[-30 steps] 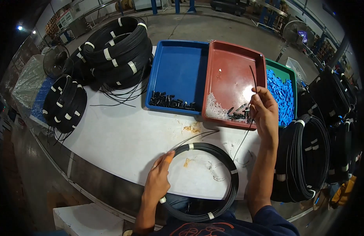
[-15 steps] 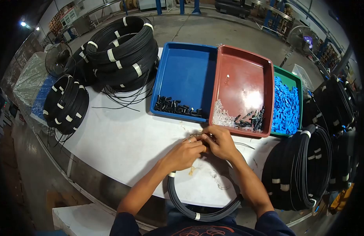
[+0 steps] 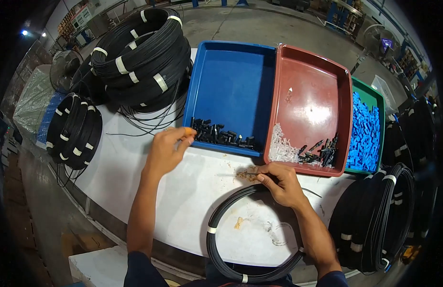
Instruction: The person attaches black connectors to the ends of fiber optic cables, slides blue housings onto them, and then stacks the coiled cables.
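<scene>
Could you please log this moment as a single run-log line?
left hand: reaching at blue tray edge near black connectors | right hand: pinching cable end | cable coil: flat on table

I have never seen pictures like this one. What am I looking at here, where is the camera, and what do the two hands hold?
The camera sits on a person's head and looks down at their own bare hands, so the picture curves at the edges. No machine is involved. The hands work over a white table. In front of the person lies a black cable coil bound with white tape. The right hand pinches the coil's loose end against the table. The left hand reaches to the near edge of the blue tray, beside small black parts; whether it grips one I cannot tell. Next come a red tray and a green tray with blue pieces. More coils are stacked around.
</scene>
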Demonstrator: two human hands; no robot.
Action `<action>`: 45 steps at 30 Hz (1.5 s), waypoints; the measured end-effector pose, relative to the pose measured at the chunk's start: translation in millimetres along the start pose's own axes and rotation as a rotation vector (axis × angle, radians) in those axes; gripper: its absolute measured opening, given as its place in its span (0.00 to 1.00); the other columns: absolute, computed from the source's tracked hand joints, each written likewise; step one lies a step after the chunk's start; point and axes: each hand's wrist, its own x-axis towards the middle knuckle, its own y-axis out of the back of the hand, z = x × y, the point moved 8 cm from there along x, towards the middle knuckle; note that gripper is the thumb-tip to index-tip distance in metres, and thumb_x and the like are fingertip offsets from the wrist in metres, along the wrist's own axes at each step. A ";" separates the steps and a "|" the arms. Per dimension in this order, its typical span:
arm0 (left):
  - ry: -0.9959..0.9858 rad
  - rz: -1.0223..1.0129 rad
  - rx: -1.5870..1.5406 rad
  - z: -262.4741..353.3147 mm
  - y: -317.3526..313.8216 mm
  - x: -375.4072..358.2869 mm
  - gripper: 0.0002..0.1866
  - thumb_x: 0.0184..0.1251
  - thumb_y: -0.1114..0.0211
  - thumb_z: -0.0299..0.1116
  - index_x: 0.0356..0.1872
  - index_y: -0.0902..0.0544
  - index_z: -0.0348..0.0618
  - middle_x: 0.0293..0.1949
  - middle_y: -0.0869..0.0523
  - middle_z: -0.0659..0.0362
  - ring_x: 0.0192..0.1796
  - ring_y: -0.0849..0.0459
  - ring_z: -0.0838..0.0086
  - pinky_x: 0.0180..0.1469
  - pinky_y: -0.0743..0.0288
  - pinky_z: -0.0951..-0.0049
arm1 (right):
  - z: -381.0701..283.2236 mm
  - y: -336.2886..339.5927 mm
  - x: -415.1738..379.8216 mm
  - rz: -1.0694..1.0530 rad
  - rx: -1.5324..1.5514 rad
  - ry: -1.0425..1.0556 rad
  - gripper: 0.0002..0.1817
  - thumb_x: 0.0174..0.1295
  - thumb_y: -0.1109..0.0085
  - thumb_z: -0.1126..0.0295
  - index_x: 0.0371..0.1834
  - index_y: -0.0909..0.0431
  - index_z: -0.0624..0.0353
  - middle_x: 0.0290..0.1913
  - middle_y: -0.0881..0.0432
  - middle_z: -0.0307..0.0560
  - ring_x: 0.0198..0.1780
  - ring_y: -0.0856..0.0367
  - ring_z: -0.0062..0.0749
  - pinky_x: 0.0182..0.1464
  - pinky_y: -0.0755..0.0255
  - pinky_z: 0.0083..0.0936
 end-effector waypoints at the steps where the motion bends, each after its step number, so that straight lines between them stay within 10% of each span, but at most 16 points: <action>1: 0.009 0.023 0.020 -6.8 2.3 4.3 0.08 0.67 0.30 0.26 0.44 0.11 0.37 0.38 0.08 0.52 0.37 0.11 0.62 0.41 0.19 0.66 | -0.2 -0.2 -0.2 -0.002 0.002 0.003 0.07 0.69 0.35 0.71 0.42 0.15 0.65 0.34 0.15 0.52 0.31 0.18 0.37 0.35 0.26 0.31; 32: -0.129 0.245 0.284 -8.9 -22.7 43.0 0.07 0.60 0.25 0.28 0.39 0.09 0.42 0.30 0.12 0.61 0.35 0.16 0.66 0.44 0.25 0.63 | 4.2 3.4 0.5 -0.005 0.008 -0.094 0.08 0.69 0.34 0.72 0.44 0.15 0.66 0.37 0.13 0.53 0.35 0.15 0.38 0.39 0.23 0.31; 45: -0.154 -0.049 0.396 -10.8 -41.0 40.8 0.08 0.55 0.23 0.27 0.38 0.06 0.47 0.46 0.18 0.65 0.51 0.23 0.69 0.54 0.31 0.65 | 6.1 3.4 0.4 0.005 0.026 -0.049 0.08 0.69 0.34 0.72 0.45 0.15 0.67 0.38 0.12 0.53 0.35 0.15 0.38 0.40 0.23 0.31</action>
